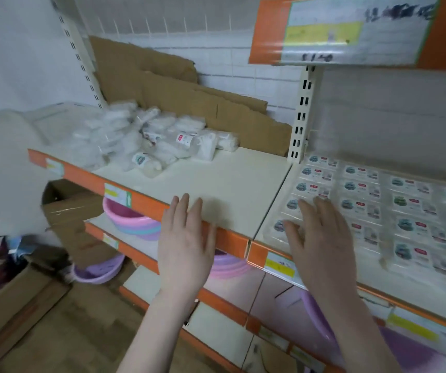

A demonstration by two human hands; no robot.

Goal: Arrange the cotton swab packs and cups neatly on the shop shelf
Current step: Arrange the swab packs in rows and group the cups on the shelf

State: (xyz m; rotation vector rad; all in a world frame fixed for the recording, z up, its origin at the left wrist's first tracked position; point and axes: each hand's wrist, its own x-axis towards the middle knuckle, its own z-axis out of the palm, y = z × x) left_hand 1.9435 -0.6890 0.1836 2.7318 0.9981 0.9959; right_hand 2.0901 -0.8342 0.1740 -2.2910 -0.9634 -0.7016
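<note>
Two bare hands hang over the near edge of the cream shop shelf with the orange front lip (232, 184), both flat and spread, neither holding anything. The left hand (185, 243) hovers over the bare middle stretch of the shelf, fingers pointing far and a little left. The right hand (321, 246) lies over the nearest left corner of the tidy rows of flat clear cotton swab packs with printed labels (362, 203); whether its fingertips touch the packs or float just above them cannot be told.

What the coming move turns on is the loose heap of white plastic-wrapped cotton swab packs (160, 141), which sits far and to the left of both hands, against the torn brown cardboard sheet (178, 87) at the back. The left hand is the nearer one. The heap runs roughly left to right along the shelf, packs lying at mixed angles.

Motion blur smears the heap, so single packs are hard to separate, and what seem to be clear cups (55, 122) at the far left are only a pale haze. The tidy rows run out of view on the right.
</note>
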